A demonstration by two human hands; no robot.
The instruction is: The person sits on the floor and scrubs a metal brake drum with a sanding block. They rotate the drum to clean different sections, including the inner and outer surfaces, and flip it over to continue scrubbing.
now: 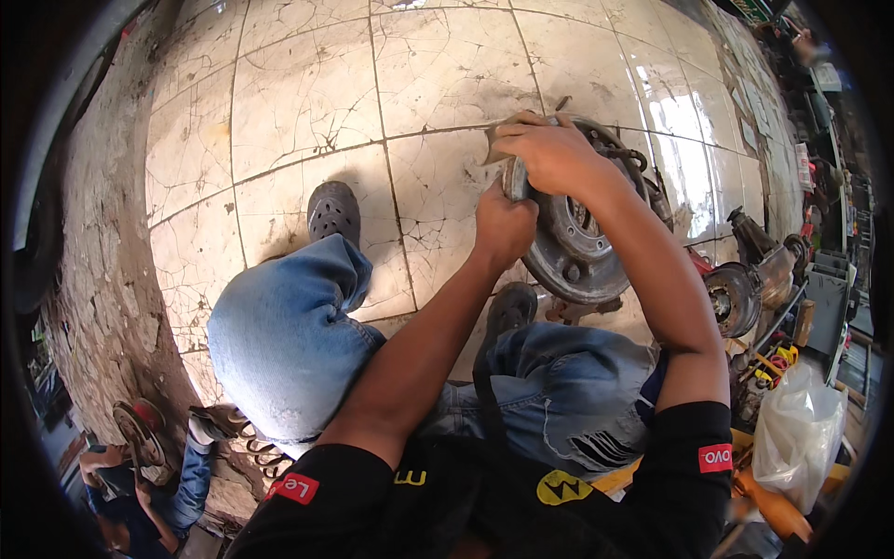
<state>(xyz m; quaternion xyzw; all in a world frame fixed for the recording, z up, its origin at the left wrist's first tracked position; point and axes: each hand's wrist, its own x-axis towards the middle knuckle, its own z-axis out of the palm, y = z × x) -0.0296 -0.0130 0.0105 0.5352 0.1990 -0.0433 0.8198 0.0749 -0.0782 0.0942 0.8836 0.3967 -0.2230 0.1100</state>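
A round, grey metal brake drum (568, 244) with bolt holes stands tilted on the tiled floor, right of centre. My left hand (506, 224) is closed round the near left part of its rim, thumb up along the edge. Over the top of that rim, my right hand (551, 154) presses a folded brown sheet (494, 147) that looks like sandpaper; its fingers cover most of it. Behind the drum, dark mechanical parts (643, 166) show only partly. My shoes stand left of the drum and at its near side.
Cracked cream tiles (307, 93) spread ahead. To the right lie another drum with an axle part (734, 296), a grey toolbox (827, 289) and a clear plastic bag (799, 433). At lower left another person (140, 494) handles a round part (144, 438).
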